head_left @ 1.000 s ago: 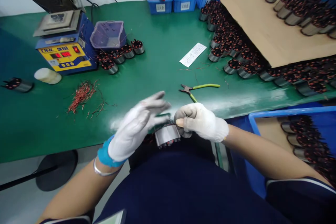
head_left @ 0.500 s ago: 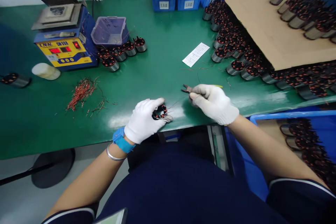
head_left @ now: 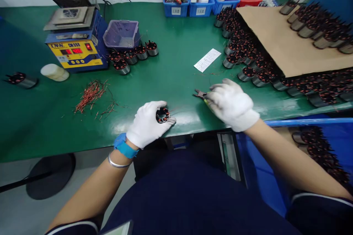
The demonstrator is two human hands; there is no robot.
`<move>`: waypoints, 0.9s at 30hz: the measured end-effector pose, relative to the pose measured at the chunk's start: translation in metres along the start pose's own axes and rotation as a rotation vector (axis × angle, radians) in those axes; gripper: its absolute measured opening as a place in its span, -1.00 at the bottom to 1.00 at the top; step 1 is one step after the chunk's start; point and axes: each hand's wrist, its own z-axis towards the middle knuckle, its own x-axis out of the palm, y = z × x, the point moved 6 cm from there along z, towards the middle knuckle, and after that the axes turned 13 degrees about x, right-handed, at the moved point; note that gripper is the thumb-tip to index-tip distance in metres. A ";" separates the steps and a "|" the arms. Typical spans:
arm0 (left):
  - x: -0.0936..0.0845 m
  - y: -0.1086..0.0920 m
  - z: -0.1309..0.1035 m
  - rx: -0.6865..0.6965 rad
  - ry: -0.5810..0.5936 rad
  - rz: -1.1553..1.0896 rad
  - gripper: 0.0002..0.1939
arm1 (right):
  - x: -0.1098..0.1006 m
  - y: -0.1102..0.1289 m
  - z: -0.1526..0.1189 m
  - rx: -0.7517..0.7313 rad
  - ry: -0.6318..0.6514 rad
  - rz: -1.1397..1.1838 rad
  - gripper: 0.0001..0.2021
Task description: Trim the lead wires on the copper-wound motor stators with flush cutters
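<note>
Wound stator (head_left: 163, 110) near the counter's (head_left: 171, 69) front edge, gripped in our left hand (head_left: 149, 123): dark ring, coppery windings, hollow core facing us. Our right hand (head_left: 230, 102), in matte white knit, curls around green-handled pliers (head_left: 200, 94). Left, we see tangled copper-coloured wire clippings (head_left: 91, 96) on glossy green.

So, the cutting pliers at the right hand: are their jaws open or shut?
Open: the two tips of the cutting pliers stand apart, with green tabletop between them. The right hand covers most of their handles.
</note>
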 end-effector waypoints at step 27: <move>0.008 -0.002 0.014 -0.082 0.105 -0.002 -0.78 | 0.005 -0.033 0.001 0.129 0.162 -0.376 -0.52</move>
